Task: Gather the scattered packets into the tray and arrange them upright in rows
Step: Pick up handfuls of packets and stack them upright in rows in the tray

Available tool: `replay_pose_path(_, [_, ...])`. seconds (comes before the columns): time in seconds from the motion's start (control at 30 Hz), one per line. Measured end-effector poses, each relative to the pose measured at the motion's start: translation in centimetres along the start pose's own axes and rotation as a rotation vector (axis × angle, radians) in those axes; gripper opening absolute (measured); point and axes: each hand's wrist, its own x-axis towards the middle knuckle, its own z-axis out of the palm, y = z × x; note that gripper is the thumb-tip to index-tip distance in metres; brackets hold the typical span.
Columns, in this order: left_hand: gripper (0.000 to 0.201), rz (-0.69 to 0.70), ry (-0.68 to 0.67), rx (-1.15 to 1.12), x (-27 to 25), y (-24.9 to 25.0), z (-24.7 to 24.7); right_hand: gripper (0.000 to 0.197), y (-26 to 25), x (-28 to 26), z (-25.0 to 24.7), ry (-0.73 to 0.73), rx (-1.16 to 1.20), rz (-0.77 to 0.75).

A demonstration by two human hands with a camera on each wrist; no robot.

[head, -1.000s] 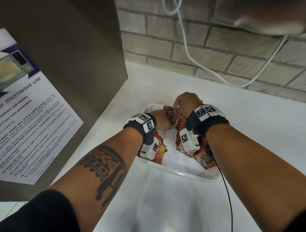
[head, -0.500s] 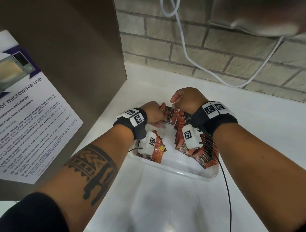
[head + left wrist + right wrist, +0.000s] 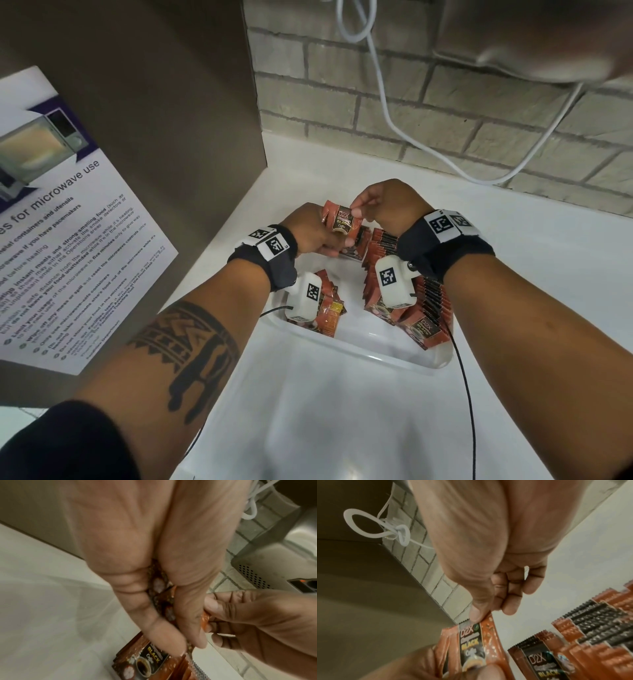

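Note:
A small bunch of orange and black coffee packets point(image 3: 342, 222) is held above the far end of the white tray point(image 3: 359, 356). My left hand point(image 3: 318, 236) grips the bunch from below, its thumb across the front packet point(image 3: 471, 646). My right hand point(image 3: 383, 205) pinches the top edge of that packet point(image 3: 205, 620) between thumb and forefinger. A long row of packets point(image 3: 421, 298) stands upright along the tray's right side, also seen in the right wrist view as a packet row point(image 3: 590, 628). A smaller stack point(image 3: 329, 308) leans at the tray's near left.
A brown panel with a microwave notice point(image 3: 68, 222) rises on the left. A brick wall point(image 3: 445, 113) with a hanging white cable point(image 3: 387, 113) backs the white counter point(image 3: 342, 428). A black wire point(image 3: 469, 411) runs along my right forearm.
Both hands have lifted from the tray's far end with the bunch of packets. The right hand now pinches the top of the front packet.

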Motion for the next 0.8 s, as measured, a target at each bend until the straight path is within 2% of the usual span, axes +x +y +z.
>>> replay_pose_path(0.07, [0.029, -0.012, 0.083, 0.153, 0.0, 0.3, -0.4, 0.004, 0.0, 0.1, -0.1, 0.031, -0.043, 0.017])
replay_pose_path(0.17, [0.049, -0.005, 0.262, 0.462, 0.2, 1.1, -1.1, 0.009, 0.0, 0.0, -0.5, 0.066, -0.133, 0.042])
replay_pose_path(0.2, [0.051, 0.001, 0.339, 0.515, 0.2, 1.5, -1.3, 0.012, 0.0, 0.0, -0.6, 0.055, -0.169, 0.056])
replay_pose_path(0.27, [0.04, 0.026, 0.46, 0.57, 0.1, 2.2, -1.7, 0.018, 0.0, 0.0, -0.5, 0.027, -0.232, 0.091])
replay_pose_path(0.3, [0.033, 0.036, 0.463, 0.599, 0.1, 2.5, -1.9, 0.019, 0.1, 0.0, -0.3, 0.018, -0.259, 0.115])
replay_pose_path(0.37, [0.029, -0.005, 0.324, 0.592, 0.0, 3.0, -1.8, 0.018, 0.3, 0.3, 0.2, 0.012, -0.306, 0.17])
replay_pose_path(0.47, [0.023, -0.186, -0.058, 0.634, -0.1, 3.2, -0.4, 0.011, 0.4, 0.4, 1.1, -0.011, -0.355, 0.232])
replay_pose_path(0.5, [0.022, -0.222, -0.13, 0.701, 0.2, 2.9, 0.1, 0.012, 0.4, 0.4, 1.3, -0.012, -0.362, 0.244])
replay_pose_path(0.6, [0.025, -0.257, -0.187, 0.873, 0.9, 2.0, 1.6, 0.013, 0.7, 0.7, 2.1, -0.004, -0.36, 0.29])
replay_pose_path(0.7, [0.008, -0.255, -0.196, 0.945, 1.1, 1.7, 2.7, 0.019, 0.9, 1.0, 2.8, 0.016, -0.37, 0.333])
replay_pose_path(0.8, [0.009, -0.243, -0.228, 0.998, 1.6, 1.4, 3.5, 0.018, 0.8, 0.9, 3.0, 0.014, -0.409, 0.346])
